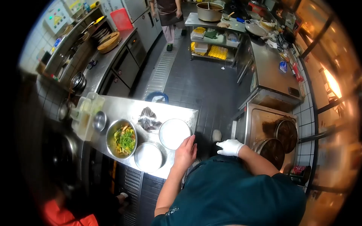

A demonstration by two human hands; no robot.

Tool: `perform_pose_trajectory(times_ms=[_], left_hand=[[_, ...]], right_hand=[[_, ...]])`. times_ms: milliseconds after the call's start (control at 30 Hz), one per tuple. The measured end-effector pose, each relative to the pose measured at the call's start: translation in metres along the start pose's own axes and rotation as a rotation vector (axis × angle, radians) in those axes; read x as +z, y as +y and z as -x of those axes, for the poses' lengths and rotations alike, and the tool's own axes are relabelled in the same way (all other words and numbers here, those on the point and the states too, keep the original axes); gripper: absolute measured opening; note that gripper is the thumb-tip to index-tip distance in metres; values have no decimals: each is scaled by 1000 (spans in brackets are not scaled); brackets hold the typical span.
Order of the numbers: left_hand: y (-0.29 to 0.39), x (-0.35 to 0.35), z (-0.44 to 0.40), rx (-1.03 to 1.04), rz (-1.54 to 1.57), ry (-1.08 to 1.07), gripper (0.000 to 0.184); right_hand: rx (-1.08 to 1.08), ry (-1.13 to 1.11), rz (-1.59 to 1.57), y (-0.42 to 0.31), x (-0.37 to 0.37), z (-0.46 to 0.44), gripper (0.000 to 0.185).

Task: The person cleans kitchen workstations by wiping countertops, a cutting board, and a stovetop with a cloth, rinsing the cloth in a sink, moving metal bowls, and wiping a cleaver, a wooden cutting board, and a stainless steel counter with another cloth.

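Note:
My left hand (pixel 185 152), bare with its fingers stretched out, is at the right edge of a round white plate (pixel 174 134). Whether it touches the rim I cannot tell. My right hand (pixel 229 147) wears a white glove and hangs in front of my body, off the table, with its fingers extended and nothing visible in them. A second white plate (pixel 148 157) lies nearer to me. Left of it stands a metal bowl (pixel 109 140) holding a mix of green and yellow-brown food (pixel 125 139). A dark bundle in clear plastic (pixel 148 118) lies behind the plates.
Clear plastic containers (pixel 85 116) and a small metal bowl (pixel 100 121) occupy the left end of the steel table (pixel 113 103). Behind it is a blue bucket (pixel 157 97). Large pots (pixel 270 152) stand at right. A person in an apron (pixel 167 15) is in the aisle; a red-orange garment shows lower left.

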State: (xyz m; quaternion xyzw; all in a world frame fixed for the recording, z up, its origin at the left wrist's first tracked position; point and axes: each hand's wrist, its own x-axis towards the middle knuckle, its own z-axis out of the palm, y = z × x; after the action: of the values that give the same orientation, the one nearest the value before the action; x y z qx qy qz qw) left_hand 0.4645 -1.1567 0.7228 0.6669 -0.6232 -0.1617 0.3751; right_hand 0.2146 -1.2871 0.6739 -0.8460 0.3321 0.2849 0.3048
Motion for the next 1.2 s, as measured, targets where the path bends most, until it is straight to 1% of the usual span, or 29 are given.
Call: perform_pose_trajectory(times_ms=[100,200,300,400,433,467,567,667,700,733,800,867,967,1000,1067,1133,1200], left_hand=[[-11,18,-44,47,-53,9,39],[-14,38,-99,-32,-81,-29,37],[-30,75,-153,-161,-37,-66,37],[-38,107,-214,-213,-168,-120,38],[-38,114,-233,-208,-266,-143,39],[-40,122,-251,-274,-270,-195,42],[-62,147,-292,-297,-339,-297,48],[-74,155,-326,-322,-393,-405,52],[-73,156,-339,-335,-416,-427,52],[-73,156,-351,-346,-438,-446,52],[-83,160,-372,-355,-454,-472,51],[-92,163,-385,-383,-449,-479,50],[-108,162,-405,-397,-436,-478,48],[-114,160,-411,-432,-431,-479,46],[-124,160,-424,-485,-407,-493,44],[-144,162,-432,-514,-399,-473,40],[-164,162,-442,-550,-384,-477,39]], right_hand=[[21,-49,-32,21,-35,-23,65],[22,-37,-41,65,-69,-58,64],[10,-3,-103,120,-118,-87,63],[-9,15,-72,197,-166,-117,63],[19,43,-90,217,-187,-118,63],[32,104,-136,235,-212,-113,65],[80,166,-150,304,-259,-124,70],[167,279,-165,353,-296,-128,68],[203,271,-190,362,-311,-127,68],[201,336,-205,372,-314,-131,69],[231,314,-246,383,-321,-139,70],[204,310,-250,386,-321,-149,71],[145,246,-284,390,-310,-177,75],[129,235,-275,390,-310,-185,74],[142,144,-270,382,-327,-195,74],[176,115,-249,372,-356,-203,73],[182,156,-214,377,-376,-221,73]])
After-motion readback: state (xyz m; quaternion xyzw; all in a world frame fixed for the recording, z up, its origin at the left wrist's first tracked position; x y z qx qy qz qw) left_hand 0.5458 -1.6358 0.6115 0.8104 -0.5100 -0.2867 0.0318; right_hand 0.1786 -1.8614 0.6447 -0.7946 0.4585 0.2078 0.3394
